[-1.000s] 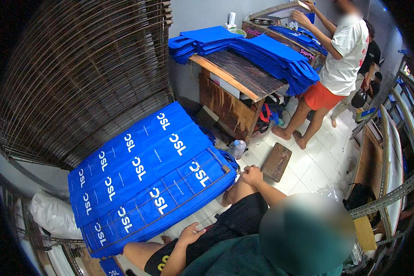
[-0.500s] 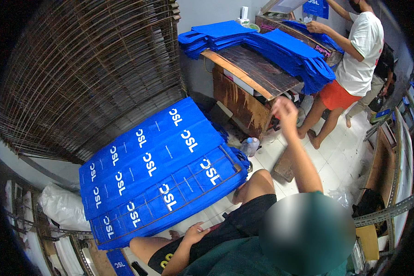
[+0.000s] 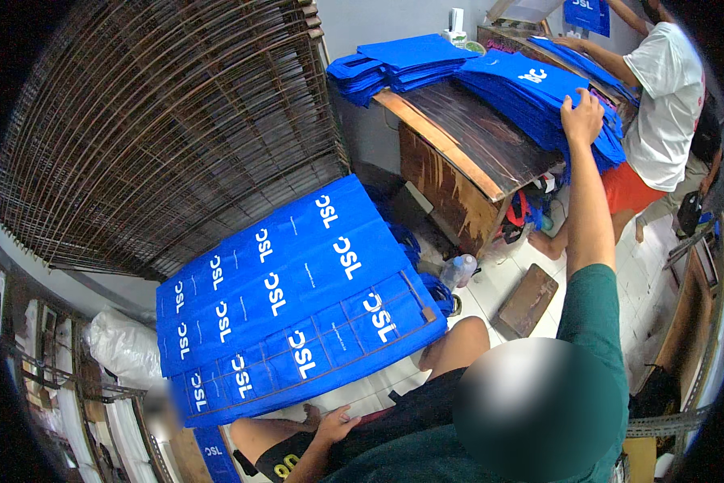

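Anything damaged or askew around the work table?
Yes. The side panel of the wooden table looks damaged: its brown surface is patchy with pale streaks, as if peeled. The blue fabric stack by the right hand looks untidy, its edges fanned out and drooping. No spill visible.

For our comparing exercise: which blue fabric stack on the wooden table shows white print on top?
The right stack, by the right hand; the left stack is plain on top.
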### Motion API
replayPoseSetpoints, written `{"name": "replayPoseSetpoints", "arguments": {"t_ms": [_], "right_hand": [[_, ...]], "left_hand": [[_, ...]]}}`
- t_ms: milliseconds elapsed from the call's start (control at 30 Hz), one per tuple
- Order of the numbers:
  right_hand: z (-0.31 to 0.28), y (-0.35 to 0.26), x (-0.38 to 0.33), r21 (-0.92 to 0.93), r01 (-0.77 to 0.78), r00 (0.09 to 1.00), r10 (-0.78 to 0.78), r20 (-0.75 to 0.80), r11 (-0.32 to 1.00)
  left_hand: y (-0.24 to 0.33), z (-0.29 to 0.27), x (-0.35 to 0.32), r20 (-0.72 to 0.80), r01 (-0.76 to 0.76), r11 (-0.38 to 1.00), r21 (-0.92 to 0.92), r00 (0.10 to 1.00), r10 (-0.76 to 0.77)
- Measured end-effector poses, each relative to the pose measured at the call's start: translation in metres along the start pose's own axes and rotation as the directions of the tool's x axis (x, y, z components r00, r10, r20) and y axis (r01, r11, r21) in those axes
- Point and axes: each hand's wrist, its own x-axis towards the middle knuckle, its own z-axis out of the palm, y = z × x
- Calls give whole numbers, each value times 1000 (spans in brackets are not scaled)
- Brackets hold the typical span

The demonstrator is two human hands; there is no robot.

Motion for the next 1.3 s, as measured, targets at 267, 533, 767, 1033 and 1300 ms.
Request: {"name": "replayPoseSetpoints", "arguments": {"t_ms": [267, 533, 767, 1033, 1300], "right_hand": [[58, 31, 50, -119, -101, 766, 153, 624, 988], [9, 31, 59, -164, 310, 944, -324, -67, 937], [-154, -96, -29, -122, 786, 526, -760, -381, 605], [-288, -181, -198, 605, 792, 291, -922, -255, 83], [-322, -241, -289, 702, 656, -23, -937, -348, -277]], "left_hand": [[-41, 25, 15, -43, -57, 998, 7, 997, 57], [44, -8, 14, -32, -139, 990, -16, 990, 138], [189, -80, 22, -239, -570, 686, -452, 819, 522], [254, -179, 4, -81, -121, 82, -989, 919, 385], [159, -199, -33, -252, -254, 18, -967, 966, 48]]}}
